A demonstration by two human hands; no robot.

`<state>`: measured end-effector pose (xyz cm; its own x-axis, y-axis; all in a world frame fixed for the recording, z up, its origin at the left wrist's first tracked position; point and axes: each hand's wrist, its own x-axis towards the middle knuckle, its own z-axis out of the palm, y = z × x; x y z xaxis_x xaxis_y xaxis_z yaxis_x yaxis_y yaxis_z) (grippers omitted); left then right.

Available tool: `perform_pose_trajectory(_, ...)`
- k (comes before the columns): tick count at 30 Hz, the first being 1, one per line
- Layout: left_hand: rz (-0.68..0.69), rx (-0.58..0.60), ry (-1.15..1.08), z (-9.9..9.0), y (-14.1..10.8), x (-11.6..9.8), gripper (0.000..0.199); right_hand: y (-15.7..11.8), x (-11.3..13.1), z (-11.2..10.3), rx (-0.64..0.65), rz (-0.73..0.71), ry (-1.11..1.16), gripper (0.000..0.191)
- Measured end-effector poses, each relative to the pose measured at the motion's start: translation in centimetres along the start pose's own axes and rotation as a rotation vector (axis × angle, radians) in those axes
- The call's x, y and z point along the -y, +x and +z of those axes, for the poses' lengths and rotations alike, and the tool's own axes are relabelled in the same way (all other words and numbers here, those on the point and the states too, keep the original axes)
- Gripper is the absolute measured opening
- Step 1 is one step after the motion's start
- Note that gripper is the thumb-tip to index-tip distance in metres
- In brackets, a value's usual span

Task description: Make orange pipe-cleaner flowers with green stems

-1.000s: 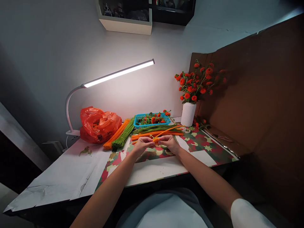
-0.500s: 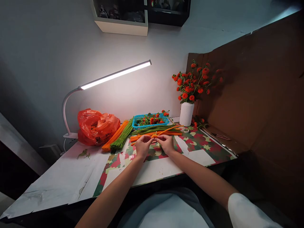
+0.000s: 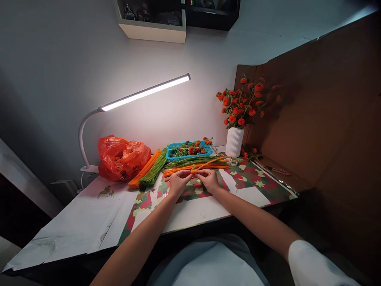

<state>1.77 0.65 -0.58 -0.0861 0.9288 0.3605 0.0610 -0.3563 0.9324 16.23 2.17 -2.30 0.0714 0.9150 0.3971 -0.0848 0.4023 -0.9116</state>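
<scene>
Between my two hands is a small orange flower piece (image 3: 194, 172) with a short green tip standing up from it. My left hand (image 3: 179, 182) pinches its left side, and my right hand (image 3: 209, 180) pinches its right side. An orange pipe cleaner (image 3: 212, 161) runs from the piece up and to the right. Just behind my hands lie loose orange stems (image 3: 220, 167) and green stems (image 3: 181, 163). Fingertips cover part of the piece, so its finer shape is hard to make out.
Behind the stems sits a blue basket (image 3: 169, 153) of red flowers. Left are bundled green stems (image 3: 153, 174), orange stems (image 3: 143, 172), a red plastic bag (image 3: 122, 159) and a lamp (image 3: 81, 137). At right stand a white vase (image 3: 234, 142) and pliers (image 3: 278, 171).
The orange piece has turned slightly between my fingertips, and its green tip now stands more upright. Both hands stay nearly in place; the view has shifted a little.
</scene>
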Motion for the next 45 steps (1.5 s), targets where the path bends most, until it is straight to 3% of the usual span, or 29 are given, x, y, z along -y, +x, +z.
perform_pose_trajectory(7, 0.054, -0.013, 0.106, 0.2, -0.4, -0.5, 0.018, 0.2, -0.1, -0.1, 0.002, 0.023, 0.058, 0.026)
perform_pose_trajectory(16, 0.041, 0.066, 0.106, -0.3, -0.2, 0.0, 0.019, 0.0, 0.6, -0.6, 0.130, 0.046, 0.055, 0.025)
perform_pose_trajectory(20, 0.070, -0.024, 0.073, 0.3, -0.3, -0.1, 0.032, 0.1, 0.5, -0.3, 0.021, 0.071, 0.071, 0.025)
perform_pose_trajectory(22, 0.016, -0.013, -0.017, 0.6, -0.2, 0.0, 0.043, 0.1, 0.5, -0.2, -0.005, 0.062, 0.055, 0.026)
perform_pose_trajectory(25, -0.106, 0.067, -0.154, 0.8, -0.1, 0.1, 0.046, -0.1, 0.9, -0.3, 0.006, -0.062, -0.094, 0.025)
perform_pose_trajectory(29, -0.142, -0.013, -0.184, 0.6, 0.0, 0.3, 0.043, -0.6, 1.7, -0.4, 0.015, -0.438, -0.422, 0.018)
perform_pose_trajectory(31, -0.144, -0.036, -0.195, 0.5, 0.0, 0.4, 0.042, -0.8, 1.9, -0.3, 0.051, -0.548, -0.516, 0.017)
perform_pose_trajectory(38, -0.247, 0.022, -0.362, 0.7, 0.0, 0.4, 0.047, -0.6, 1.0, 0.1, 0.079, -0.602, -0.636, 0.032)
perform_pose_trajectory(45, -0.229, -0.035, -0.348, 1.0, 0.0, 0.2, 0.046, -0.7, 1.1, 0.3, 0.063, -0.613, -0.674, 0.025)
